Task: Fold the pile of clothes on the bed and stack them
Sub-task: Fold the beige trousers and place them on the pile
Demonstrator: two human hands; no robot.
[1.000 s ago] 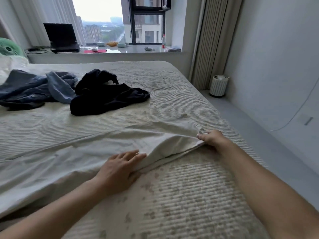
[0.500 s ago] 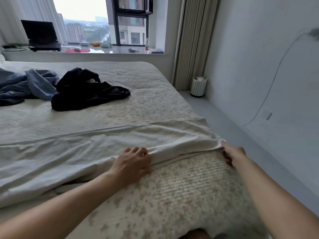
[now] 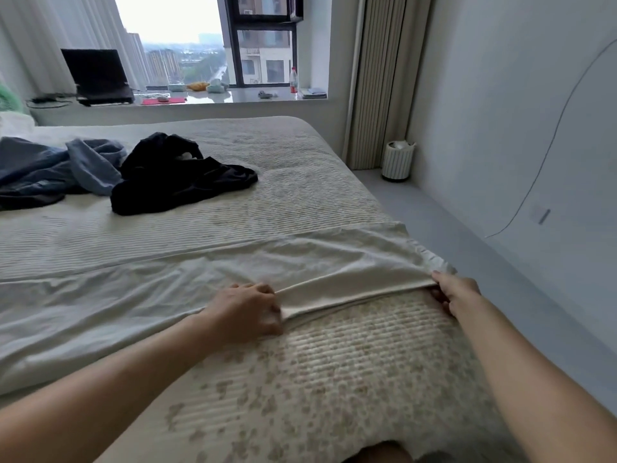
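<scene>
A long cream-white garment (image 3: 173,289) lies spread flat across the bed (image 3: 300,195), reaching from the left edge of the view to the bed's right side. My left hand (image 3: 248,312) grips its near hem with curled fingers. My right hand (image 3: 455,292) pinches the hem's right corner near the bed's edge. The stretch of hem between my hands is lifted slightly off the cover. Farther back on the left lie a crumpled black garment (image 3: 177,175) and a blue garment (image 3: 50,168), side by side and touching.
The bed's right edge drops to a grey floor strip (image 3: 467,248) along a white wall. A small ribbed bin (image 3: 399,160) stands by the curtain. The windowsill behind holds a laptop (image 3: 96,76), a bottle (image 3: 293,80) and small items.
My left hand went from lying flat on the garment to gripping its hem. My right hand drew the hem's corner rightward to the bed's edge, pulling the hem straighter.
</scene>
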